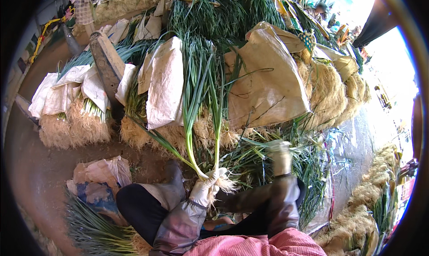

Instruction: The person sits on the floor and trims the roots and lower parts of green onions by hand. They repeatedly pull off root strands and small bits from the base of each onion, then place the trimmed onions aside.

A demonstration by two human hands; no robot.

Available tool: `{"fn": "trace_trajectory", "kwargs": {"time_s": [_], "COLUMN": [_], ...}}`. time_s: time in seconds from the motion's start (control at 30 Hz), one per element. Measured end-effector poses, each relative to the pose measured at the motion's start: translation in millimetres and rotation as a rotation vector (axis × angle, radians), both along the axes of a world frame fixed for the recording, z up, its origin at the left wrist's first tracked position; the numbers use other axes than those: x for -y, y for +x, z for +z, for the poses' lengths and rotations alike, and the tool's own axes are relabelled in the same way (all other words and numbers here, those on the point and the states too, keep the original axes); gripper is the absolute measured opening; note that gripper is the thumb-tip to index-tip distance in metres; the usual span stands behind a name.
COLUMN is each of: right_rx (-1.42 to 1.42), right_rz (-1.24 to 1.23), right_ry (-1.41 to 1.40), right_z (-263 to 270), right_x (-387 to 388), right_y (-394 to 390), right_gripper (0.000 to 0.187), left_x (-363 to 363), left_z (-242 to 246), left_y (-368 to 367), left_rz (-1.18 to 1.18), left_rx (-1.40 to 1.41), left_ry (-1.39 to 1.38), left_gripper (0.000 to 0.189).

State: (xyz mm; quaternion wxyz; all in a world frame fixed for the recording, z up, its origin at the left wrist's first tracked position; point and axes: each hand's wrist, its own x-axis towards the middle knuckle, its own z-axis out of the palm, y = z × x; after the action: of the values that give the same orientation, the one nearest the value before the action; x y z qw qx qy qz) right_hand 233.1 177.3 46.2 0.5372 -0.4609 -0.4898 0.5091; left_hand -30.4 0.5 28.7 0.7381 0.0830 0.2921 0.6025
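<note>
My left hand (203,189), in a pale work glove, grips a few green onions (218,132) near their roots. Their white bases and stringy roots stick out beside my fingers, and their long green leaves reach away from me. My right hand (281,155), gloved too and blurred, is held over a heap of loose green leaves (251,159); whether it holds anything cannot be made out. Rows of green onion bundles (197,61) lie in front of me with their roots towards me, partly under a white sack (166,85) and a tan sack (264,82).
A worn wooden post (105,61) slants between the bundles. At my left lie a crumpled sack (100,172) and more green onions (97,222). Root-covered bundles (355,212) line the right side beyond a wet floor (352,162). Another person (320,10) is far off at upper right.
</note>
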Motion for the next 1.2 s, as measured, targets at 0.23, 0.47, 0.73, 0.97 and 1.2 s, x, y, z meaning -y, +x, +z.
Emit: {"fn": "trace_trajectory", "kwargs": {"time_s": [0.23,0.47,0.73,0.97,1.2], "right_rx": [-0.131,0.788,0.649,0.835,1.123], "right_rz": [0.955,0.379,0.124,0.274,0.193], "right_ry": [-0.402,0.654,0.819,0.368,0.359], "right_z": [15,26,67,1,-17], "right_x": [76,90,64,-24,-98], "right_y": [-142,-148,-136,-172,-271], "right_gripper": [0.041,0.025,0.007,0.032,0.022], "left_x": [4,4,8,6,5], "left_z": [0,-9,44,39,10], "left_y": [7,8,-36,-43,-26], "left_rz": [0.049,0.041,-0.010,0.147,0.366], "left_rx": [0.006,-0.102,0.582,0.080,-0.136], "left_ry": [-0.097,-0.141,0.633,0.272,-0.117], "left_gripper": [0.027,0.024,0.011,0.021,0.033]}}
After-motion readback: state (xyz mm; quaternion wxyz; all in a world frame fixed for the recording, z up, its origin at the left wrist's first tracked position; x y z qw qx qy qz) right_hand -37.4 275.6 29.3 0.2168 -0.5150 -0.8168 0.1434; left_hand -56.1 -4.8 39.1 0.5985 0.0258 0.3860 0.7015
